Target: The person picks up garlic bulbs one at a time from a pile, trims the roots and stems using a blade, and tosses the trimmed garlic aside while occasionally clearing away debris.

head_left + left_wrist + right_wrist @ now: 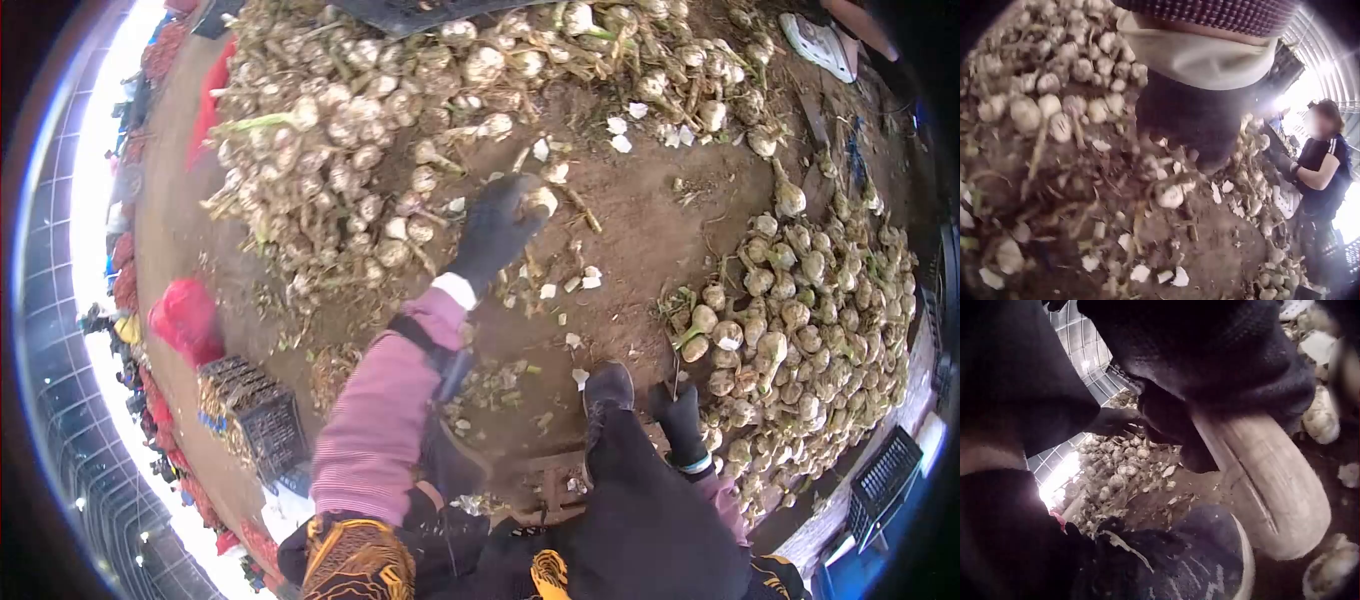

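In the head view, my gloved left hand (497,228) reaches out beside the big garlic pile (345,130), its fingers round a pale garlic bulb (540,203). From the left wrist, the dark glove (1188,122) hangs over soil and peel, with another bulb (1170,197) below its fingers; the held bulb is hidden there. Low beside my leg, my gloved right hand (680,425) holds a tool with a thin tip pointing up. The right wrist view shows that hand (1216,362) gripping a slotted wooden handle (1272,481).
Trimmed bulbs (810,330) form a heap on the right. A black crate (265,420) and a red bundle (187,322) stand at left. My shoe (609,385) is between my hands. Another person (1322,156) is at right in the left wrist view. White peel scraps (592,277) dot the soil.
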`<state>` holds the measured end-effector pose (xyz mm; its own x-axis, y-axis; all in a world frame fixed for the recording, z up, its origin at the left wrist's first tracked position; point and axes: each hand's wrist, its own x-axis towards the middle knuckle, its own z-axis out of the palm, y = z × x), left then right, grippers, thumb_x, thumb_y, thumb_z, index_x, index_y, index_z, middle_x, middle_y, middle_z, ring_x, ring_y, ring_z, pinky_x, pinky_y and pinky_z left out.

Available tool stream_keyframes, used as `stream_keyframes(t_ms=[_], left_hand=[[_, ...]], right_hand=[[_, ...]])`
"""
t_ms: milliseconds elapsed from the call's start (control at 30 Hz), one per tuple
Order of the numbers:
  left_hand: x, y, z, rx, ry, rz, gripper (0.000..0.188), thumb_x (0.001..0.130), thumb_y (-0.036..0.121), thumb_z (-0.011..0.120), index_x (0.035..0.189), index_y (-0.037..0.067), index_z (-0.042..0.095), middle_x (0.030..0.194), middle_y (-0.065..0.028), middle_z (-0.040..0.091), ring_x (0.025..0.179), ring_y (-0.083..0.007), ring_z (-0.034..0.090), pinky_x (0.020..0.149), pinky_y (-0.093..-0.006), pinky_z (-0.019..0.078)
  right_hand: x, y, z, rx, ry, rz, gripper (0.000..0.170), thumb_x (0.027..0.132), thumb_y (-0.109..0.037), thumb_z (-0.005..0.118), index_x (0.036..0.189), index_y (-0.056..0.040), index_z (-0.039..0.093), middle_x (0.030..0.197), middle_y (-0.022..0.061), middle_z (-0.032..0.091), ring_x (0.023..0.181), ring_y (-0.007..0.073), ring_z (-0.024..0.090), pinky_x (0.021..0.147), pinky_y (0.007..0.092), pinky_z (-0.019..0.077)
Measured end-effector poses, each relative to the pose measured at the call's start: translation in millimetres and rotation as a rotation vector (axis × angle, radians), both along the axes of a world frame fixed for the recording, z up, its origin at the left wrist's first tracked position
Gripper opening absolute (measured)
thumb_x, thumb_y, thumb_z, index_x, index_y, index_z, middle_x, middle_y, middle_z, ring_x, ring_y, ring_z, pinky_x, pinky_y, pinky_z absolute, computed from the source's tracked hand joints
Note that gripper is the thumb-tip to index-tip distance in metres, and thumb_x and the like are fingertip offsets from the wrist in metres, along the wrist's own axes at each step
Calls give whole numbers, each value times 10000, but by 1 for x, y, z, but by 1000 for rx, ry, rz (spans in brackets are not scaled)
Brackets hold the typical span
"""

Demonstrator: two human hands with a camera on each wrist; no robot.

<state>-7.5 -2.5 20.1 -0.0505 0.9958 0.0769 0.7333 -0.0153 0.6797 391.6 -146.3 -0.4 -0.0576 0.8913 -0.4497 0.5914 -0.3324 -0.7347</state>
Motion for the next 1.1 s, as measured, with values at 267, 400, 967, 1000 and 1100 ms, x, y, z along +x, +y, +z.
stream_keyframes(t_ms=[267, 400, 967, 1000, 1100], left_hand=[[68, 53, -41, -102, 408, 173, 444, 683, 266, 704, 1084, 88, 637, 1037, -182, 621, 981, -373, 587, 859, -480, 451], [67, 15, -43, -157, 510, -12, 489, 674, 222, 690, 1148, 114, 635, 1043, -132, 593, 1078, -334, 536, 930, -541, 377], [54, -111, 8, -256, -127, 321, 327, 779, 114, 680, 1087, 49, 592, 964, -113, 652, 869, -288, 637, 777, -366, 507], [69, -116, 20, -125, -384, 374, 294, 801, 61, 663, 1087, 55, 592, 965, -78, 650, 826, -183, 629, 703, -311, 508], [96, -134, 47, -230, -762, 487, 284, 810, 46, 644, 1088, 43, 590, 956, -66, 643, 845, -122, 602, 713, -295, 501]], right_hand=[[-18, 13, 19, -188, -37, -36, 235, 800, -190, 704, 770, 39, 658, 679, 174, 648, 611, 242, 599, 602, 387, 464], [-37, 23, 24, -300, 56, -14, 256, 804, -207, 721, 801, 45, 677, 676, 162, 654, 635, 171, 603, 611, 354, 480], [-80, 52, 31, -83, 65, 266, 248, 777, -203, 728, 903, 10, 708, 790, 227, 667, 713, 314, 671, 669, 393, 513], [-95, 61, 54, -62, 73, 272, 271, 759, -214, 740, 920, 3, 711, 826, 222, 675, 755, 339, 670, 696, 404, 516], [-111, 62, 42, 38, 115, 384, 337, 702, -237, 760, 952, -16, 712, 879, 204, 682, 813, 356, 664, 741, 420, 517]])
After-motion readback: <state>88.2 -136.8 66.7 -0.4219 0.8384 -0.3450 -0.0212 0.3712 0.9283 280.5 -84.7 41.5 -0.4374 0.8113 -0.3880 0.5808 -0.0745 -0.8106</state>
